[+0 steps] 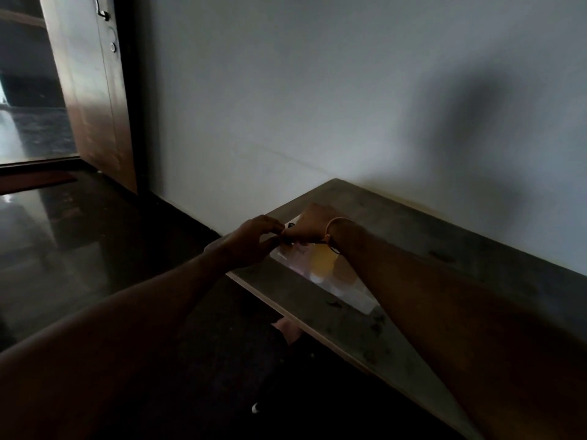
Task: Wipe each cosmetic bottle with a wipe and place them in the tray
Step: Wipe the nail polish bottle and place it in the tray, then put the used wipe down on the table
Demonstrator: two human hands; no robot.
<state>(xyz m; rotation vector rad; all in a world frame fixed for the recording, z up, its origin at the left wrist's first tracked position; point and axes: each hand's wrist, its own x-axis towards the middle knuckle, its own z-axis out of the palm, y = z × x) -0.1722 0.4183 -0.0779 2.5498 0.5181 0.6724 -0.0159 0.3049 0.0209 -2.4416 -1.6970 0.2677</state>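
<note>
fingers of both hands, left hand [254, 236] and right hand [313, 223], pinch something small and dark between them, over the tray's [355, 293] far end.

Dim, underexposed, blurred overall. Daylight admitted through doorway [28, 90] at left, mirrored on glossy floor [47, 217]. Soft shadow cast on wall [286, 90]. Edges bent by wide-angle lens.

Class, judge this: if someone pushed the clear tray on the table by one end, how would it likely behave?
The tray looks like thin clear plastic, so probably light and a little flexible. It lies flat on the smooth table, so it would likely slide, not tip.
</note>
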